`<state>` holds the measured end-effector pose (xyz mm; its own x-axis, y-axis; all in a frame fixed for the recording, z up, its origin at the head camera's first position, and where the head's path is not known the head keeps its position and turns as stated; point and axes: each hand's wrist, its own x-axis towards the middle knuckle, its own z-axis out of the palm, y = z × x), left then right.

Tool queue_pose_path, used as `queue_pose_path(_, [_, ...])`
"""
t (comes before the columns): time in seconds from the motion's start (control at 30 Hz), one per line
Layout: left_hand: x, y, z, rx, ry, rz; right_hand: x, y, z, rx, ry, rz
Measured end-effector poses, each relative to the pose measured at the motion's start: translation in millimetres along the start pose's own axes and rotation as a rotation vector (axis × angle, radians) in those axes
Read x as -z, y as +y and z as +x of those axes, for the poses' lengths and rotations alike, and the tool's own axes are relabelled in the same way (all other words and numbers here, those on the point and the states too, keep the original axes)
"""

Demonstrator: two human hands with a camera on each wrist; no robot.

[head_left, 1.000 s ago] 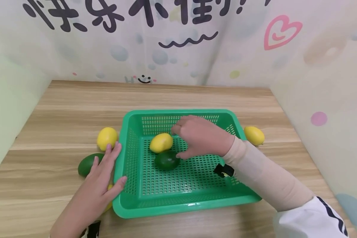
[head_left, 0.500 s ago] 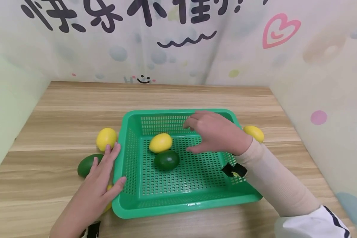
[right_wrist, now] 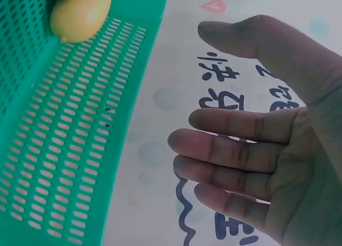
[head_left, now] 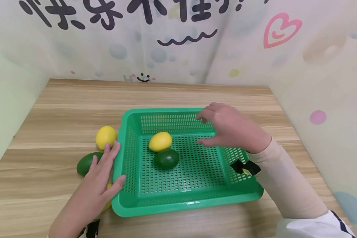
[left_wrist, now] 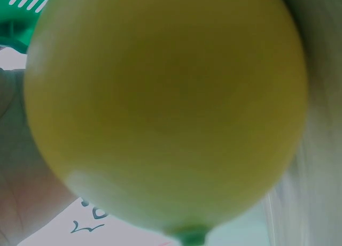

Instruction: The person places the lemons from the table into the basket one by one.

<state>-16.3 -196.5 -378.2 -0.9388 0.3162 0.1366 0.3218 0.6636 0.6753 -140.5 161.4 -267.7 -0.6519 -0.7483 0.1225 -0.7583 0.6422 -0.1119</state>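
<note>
A green plastic basket (head_left: 154, 210) holds a yellow lemon (head_left: 160, 141) and a dark green avocado (head_left: 166, 159) side by side, left of its middle. My left hand (head_left: 99, 185) rests along the basket's left rim with its fingers extended. Partly under this hand lies another lemon (left_wrist: 165, 107), which fills most of the left wrist view. Over the right part of the basket hovers my right hand (head_left: 232, 127), thumb and fingers spread apart. The right wrist view shows nothing between those fingers (right_wrist: 230, 150).
On the wooden table (head_left: 47, 132), a lemon (head_left: 105, 137) and an avocado (head_left: 89, 163) lie just left of the basket, close to my left fingers. A printed cloth (head_left: 178, 56) hangs behind the table, and side panels stand left and right.
My right hand has drawn away from the lemon and avocado in the basket, moving right and now covering the lemon beyond the right rim. The left hand stays in place.
</note>
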Motion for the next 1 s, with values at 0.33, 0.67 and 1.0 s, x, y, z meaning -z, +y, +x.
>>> queue_pose_path(0.33, [-1.4, 1.1, 0.5, -0.005, -0.005, -0.004, 9, 13, -14.1, -0.026, 0.02, -0.029])
queue_pose_path(0.67, [-0.3, 1.0, 0.3, -0.003, 0.0, -0.013, 14, 24, -23.1, -0.034, 0.036, -0.027])
queue_pose_path(1.0, [0.7, 0.8, -0.5, 0.0, -0.002, -0.011, 16, 28, -29.1, -0.087, 0.018, -0.016])
